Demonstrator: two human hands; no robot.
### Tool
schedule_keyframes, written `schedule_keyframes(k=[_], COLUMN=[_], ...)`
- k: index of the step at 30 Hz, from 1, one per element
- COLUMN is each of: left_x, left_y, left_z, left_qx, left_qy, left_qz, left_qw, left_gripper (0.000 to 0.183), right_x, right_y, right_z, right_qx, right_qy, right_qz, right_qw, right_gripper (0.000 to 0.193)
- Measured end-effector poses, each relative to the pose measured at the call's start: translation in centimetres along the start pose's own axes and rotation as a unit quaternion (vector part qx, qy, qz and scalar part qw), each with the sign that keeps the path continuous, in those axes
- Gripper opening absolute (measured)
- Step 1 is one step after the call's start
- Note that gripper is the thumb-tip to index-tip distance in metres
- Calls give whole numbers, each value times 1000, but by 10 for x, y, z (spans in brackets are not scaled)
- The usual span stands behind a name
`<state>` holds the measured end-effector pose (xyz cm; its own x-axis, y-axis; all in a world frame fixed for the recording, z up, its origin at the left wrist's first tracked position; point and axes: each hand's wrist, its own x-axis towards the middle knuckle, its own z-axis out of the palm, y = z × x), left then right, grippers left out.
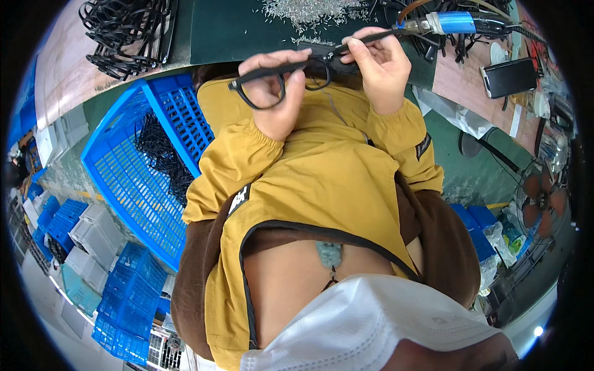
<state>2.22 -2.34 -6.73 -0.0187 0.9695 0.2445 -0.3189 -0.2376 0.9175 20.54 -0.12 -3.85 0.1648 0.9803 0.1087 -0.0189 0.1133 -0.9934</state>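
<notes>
My left hand (278, 86) is closed round a black eyeglass frame (252, 76), its fingers and thumb pinching one side. A round rim hangs below those fingers, and a second rim shows near the middle. With thumb and forefinger, my right hand (380, 71) grips the frame's other side, where a dark temple arm stretches right. The frame is held up over my lap, close to the table's near edge. Just beyond the right fingers lies an electric screwdriver (456, 23) with a blue band, its tip toward the frame. Whether the tip touches the frame, I cannot tell.
Small metal screws (315, 11) are heaped on the dark green mat (223, 37). Black eyeglass frames (127, 34) are stacked at the left. A blue plastic basket (127, 179) beside me holds black slender parts. A phone (509, 78) lies at the right; a fan (542, 199) stands below.
</notes>
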Motion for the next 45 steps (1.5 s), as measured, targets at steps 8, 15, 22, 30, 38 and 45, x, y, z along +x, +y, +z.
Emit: schedule_keyframes(k=[8, 15, 22, 30, 38, 45], left_x=[-18, -22, -10, -6, -8, -10], left_y=[-13, -16, 9, 28, 29, 26], left_z=[-2, 6, 18, 24, 23, 20], left_qx=[87, 127, 107, 248, 332, 263], left_qy=[-73, -52, -15, -132, -184, -186], left_qz=[84, 120, 34, 37, 77, 4], left_qw=[990, 983, 994, 959, 922, 947], left_gripper=[48, 45, 35, 44, 30, 38], right_x=[-5, -3, -5, 44, 60, 63], right_y=[3, 2, 4, -20, -22, -17], right_z=[1, 7, 0, -79, -41, -101], right_qx=[7, 7, -7, -377, -441, -222], right_qy=[37, 53, 22, -381, -363, 244], right_qz=[7, -3, 8, -339, -352, -398], right_qw=[999, 999, 1000, 773, 741, 856], right_gripper=[12, 10, 7, 44, 49, 21])
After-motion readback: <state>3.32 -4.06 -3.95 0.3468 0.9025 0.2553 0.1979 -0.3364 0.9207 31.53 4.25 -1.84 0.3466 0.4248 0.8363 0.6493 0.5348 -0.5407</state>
